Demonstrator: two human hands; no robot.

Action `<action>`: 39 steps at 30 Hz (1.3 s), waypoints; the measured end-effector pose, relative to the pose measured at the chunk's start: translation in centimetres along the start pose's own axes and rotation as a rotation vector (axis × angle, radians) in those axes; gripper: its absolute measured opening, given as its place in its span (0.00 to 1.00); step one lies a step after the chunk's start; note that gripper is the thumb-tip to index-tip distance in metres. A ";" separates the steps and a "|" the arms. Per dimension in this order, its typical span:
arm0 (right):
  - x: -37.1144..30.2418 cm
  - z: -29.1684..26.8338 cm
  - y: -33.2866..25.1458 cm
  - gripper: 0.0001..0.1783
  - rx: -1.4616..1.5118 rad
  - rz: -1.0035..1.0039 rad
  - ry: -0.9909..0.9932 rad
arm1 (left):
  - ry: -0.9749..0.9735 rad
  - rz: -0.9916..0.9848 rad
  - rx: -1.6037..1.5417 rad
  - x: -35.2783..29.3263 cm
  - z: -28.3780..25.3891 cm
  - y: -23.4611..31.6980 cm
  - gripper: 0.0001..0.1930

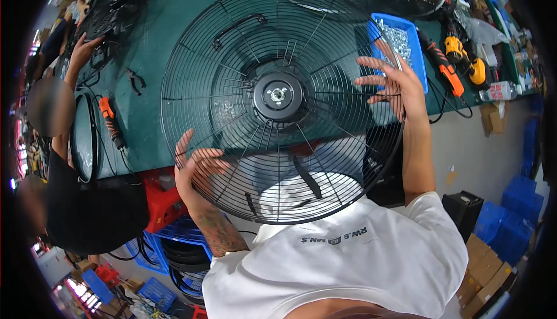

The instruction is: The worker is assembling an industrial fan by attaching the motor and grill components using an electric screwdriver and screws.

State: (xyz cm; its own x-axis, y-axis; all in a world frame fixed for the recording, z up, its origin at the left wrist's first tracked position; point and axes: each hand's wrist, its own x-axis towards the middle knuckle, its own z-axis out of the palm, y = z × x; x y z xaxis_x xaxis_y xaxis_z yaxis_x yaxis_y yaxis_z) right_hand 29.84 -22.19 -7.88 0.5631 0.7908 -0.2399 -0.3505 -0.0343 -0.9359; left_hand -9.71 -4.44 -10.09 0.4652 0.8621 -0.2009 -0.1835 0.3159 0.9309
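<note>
A large round black wire fan grille (217, 98) stands tilted in front of me, over the table edge and my lap. At its middle sits a dark round motor hub (278, 95) with a shiny shaft. A black carrying handle (239, 27) shows at the grille's upper left. My left hand (197, 165) grips the lower left rim, its fingers partly behind the wires. On the right side my right hand (400, 84) holds the rim, fingers spread along the wires.
A blue tray (419, 69) of small metal screws sits behind my right hand, near an orange-black power screwdriver (449, 75) and a yellow drill (454, 46). Pliers (136, 81) and another screwdriver (110, 121) lie left. A co-worker's hand (86, 49) touches black parts further left.
</note>
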 end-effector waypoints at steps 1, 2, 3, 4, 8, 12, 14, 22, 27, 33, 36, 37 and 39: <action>0.0 0.0 0.1 0.35 -0.018 0.014 -0.008 | -0.039 0.019 0.035 -0.3 -0.1 -0.2 0.35; 0.1 0.0 0.2 0.35 -0.052 0.021 0.019 | -0.090 0.044 0.070 -0.5 -0.1 -0.4 0.37; 0.1 0.0 0.4 0.35 -0.041 0.033 0.006 | -0.067 0.011 0.061 -0.7 -0.1 -0.7 0.39; 0.1 -0.1 0.6 0.35 -0.034 0.047 -0.010 | -0.044 -0.008 0.062 -0.6 -0.2 -1.0 0.39; -0.2 0.0 1.7 0.36 -0.069 0.081 0.018 | 0.026 -0.121 0.054 0.2 -0.3 -1.9 0.39; -2.3 0.4 2.7 0.36 -0.054 0.097 0.090 | 0.065 -0.094 0.078 1.5 -0.8 -1.9 0.36; -3.6 0.8 3.2 0.37 -0.028 0.120 0.133 | 0.084 -0.136 0.077 2.0 -1.1 -1.8 0.36; -4.1 0.6 3.9 0.35 -0.066 0.068 0.176 | 0.008 -0.161 0.097 3.3 -1.9 -1.7 0.37; -5.5 -3.2 3.3 0.33 -0.290 -0.142 0.218 | 0.052 -0.179 0.108 1.9 -2.7 -2.1 0.37; -5.0 -17.6 2.1 0.30 0.536 -0.081 0.401 | 0.409 -0.095 0.545 4.5 -3.0 1.4 0.41; -4.3 -22.7 2.3 0.34 0.739 -0.123 0.392 | 0.585 0.419 1.023 7.2 1.3 6.3 0.25; -3.7 -23.8 2.4 0.34 0.749 -0.124 0.394 | 0.555 0.524 0.937 7.9 3.7 7.7 0.21; -2.3 -25.4 2.4 0.38 0.914 0.019 0.220 | 0.175 0.605 1.046 9.1 10.0 10.0 0.20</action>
State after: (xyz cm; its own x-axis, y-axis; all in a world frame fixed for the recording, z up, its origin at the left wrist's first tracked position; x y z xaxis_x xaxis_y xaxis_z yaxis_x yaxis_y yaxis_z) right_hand 46.69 -39.61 -16.16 0.6476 0.6584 -0.3836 -0.7599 0.5211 -0.3885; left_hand 1.32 2.59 0.42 0.4089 0.8265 0.3868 0.4925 -0.5567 0.6690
